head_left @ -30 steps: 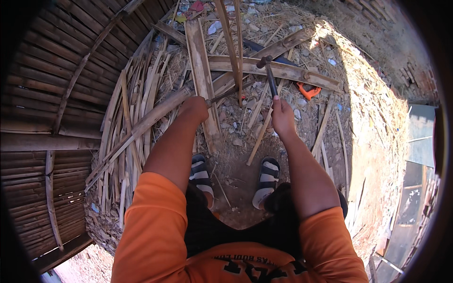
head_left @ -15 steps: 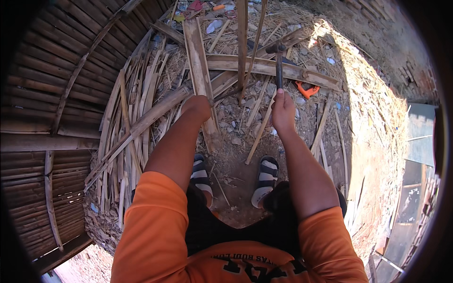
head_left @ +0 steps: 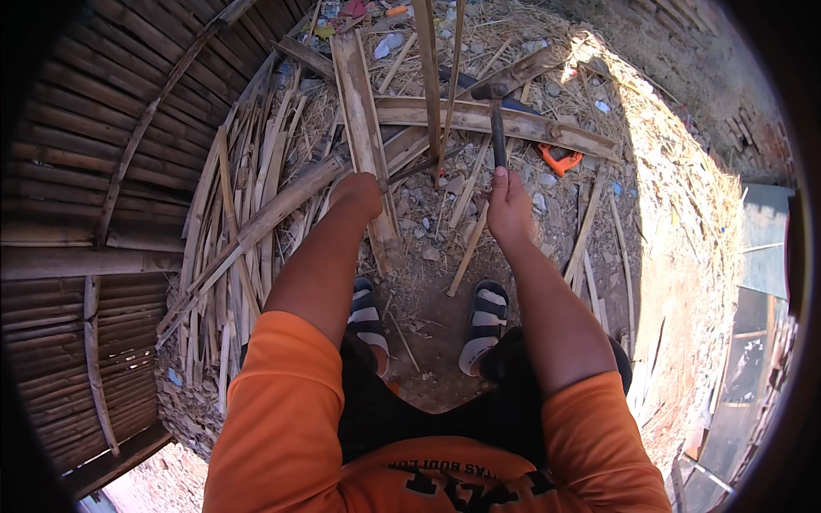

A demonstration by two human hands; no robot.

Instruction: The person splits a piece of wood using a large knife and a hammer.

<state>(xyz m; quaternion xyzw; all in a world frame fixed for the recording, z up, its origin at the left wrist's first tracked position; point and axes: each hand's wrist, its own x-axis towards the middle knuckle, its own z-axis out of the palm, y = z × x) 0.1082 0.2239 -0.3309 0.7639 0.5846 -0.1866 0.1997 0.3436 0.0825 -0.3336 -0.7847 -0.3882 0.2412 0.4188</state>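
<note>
Down on the littered dirt ground [head_left: 428, 316], the right hand [head_left: 510, 205], fist closed round a dark-handled hammer [head_left: 497, 128], has swung it up from a second ago, while the left hand [head_left: 359, 192] grips a thin upright bamboo strip [head_left: 430, 85].

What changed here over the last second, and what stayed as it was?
The right hand swung the hammer from a leftward tilt to pointing straight up the picture, over the bamboo strips. The left hand stayed closed on its thin stick; both sandalled feet kept their places.
</note>
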